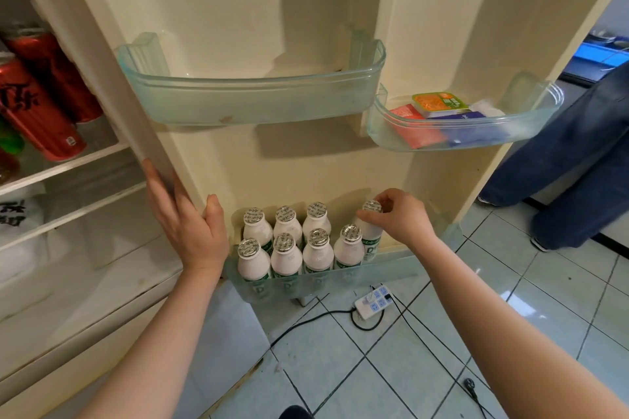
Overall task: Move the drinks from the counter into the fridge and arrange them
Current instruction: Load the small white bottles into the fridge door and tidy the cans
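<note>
Drinks (286, 255) first: where do they stand?

– In the lower door bin (374, 274) of the open fridge door (299, 163). I count eight white bottles with foil caps, upright, in two rows, packed close from the bin's left end.

And your hands?

– My right hand (398, 218) is on the end bottle (370, 236), rightmost in the back row. Fingers and thumb are curled round its neck just under the cap. Whether its base sits on the bin floor I can't tell from here: the front row and the frosted wall hide it. My left hand (190, 224) grips nothing. Its fingers lie straight and flat along the door's left edge, next to the fridge compartment, with the thumb spread toward the bottles.

What else is on the door?

– Above, a wide clear bin (252, 102), and to its right a smaller bin (459, 143) holding flat packets (439, 101): one orange, one red, something blue.

And around it?

– Inside the fridge at left, red cans (37, 105) stand on a shelf (68, 161). On the tiled floor (374, 367) below the door lies a white power strip (372, 303) with black cables running off it. At right, another person in wide blue jeans (571, 160) stands on the tiles, well apart from my hands.
</note>
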A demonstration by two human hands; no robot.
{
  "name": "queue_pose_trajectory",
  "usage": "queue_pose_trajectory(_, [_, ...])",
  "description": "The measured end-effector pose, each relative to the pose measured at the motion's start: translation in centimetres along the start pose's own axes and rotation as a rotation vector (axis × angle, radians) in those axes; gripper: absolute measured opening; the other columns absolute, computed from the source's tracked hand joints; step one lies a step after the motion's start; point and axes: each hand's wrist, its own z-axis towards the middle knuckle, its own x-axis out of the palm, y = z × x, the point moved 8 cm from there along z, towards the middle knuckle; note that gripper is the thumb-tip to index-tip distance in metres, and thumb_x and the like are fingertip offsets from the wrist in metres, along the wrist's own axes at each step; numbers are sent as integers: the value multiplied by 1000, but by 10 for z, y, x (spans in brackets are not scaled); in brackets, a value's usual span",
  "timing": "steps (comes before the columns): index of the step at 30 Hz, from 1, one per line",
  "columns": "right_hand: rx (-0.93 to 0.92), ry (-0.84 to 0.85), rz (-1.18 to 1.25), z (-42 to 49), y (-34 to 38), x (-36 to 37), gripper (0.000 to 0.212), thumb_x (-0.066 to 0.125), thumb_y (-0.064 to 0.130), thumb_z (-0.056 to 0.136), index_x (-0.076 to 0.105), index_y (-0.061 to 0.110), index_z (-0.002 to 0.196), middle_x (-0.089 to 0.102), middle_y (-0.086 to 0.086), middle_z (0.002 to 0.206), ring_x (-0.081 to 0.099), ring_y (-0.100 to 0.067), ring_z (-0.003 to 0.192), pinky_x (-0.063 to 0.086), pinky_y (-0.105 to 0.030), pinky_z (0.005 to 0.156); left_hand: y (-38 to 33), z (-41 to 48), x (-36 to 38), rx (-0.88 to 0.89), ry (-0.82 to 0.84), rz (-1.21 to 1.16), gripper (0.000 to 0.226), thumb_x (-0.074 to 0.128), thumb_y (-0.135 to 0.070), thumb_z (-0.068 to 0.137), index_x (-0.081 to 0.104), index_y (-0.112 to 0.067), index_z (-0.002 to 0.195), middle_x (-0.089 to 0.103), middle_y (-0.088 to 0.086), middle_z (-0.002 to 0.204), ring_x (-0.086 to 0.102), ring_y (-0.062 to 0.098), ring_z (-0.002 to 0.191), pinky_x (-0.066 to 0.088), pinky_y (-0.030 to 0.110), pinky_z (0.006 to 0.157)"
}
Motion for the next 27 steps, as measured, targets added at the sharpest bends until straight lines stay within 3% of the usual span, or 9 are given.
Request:
queue_pose_trajectory(4, [-22, 70, 40, 5, 15, 18, 38, 80, 42, 69, 59, 21, 92, 59, 10, 79, 52, -2, 68, 35, -17, 52, 0, 1, 0, -7, -1, -1, 48, 42, -19, 87, 33, -4, 132, 21, 43, 143, 29, 52, 134, 31, 57, 106])
queue_pose_trajectory(18, [-48, 95, 39, 1, 31, 34, 35, 77, 38, 73, 58, 19, 95, 58, 9, 79, 54, -12, 75, 35, -19, 53, 3, 0, 0, -53, -4, 5, 52, 43, -19, 87, 31, -5, 136, 22, 39, 145, 28, 43, 137, 28, 51, 109])
queue_pose_trajectory(27, [-24, 67, 94, -10, 29, 39, 50, 72, 38, 80, 54, 13, 120, 62, -1, 113, 56, -15, 94, 42, -25, 75, -1, 0, -1, -65, 16, 19, 50, 44, -19, 87, 32, -6, 133, 23, 39, 145, 29, 47, 135, 29, 53, 107])
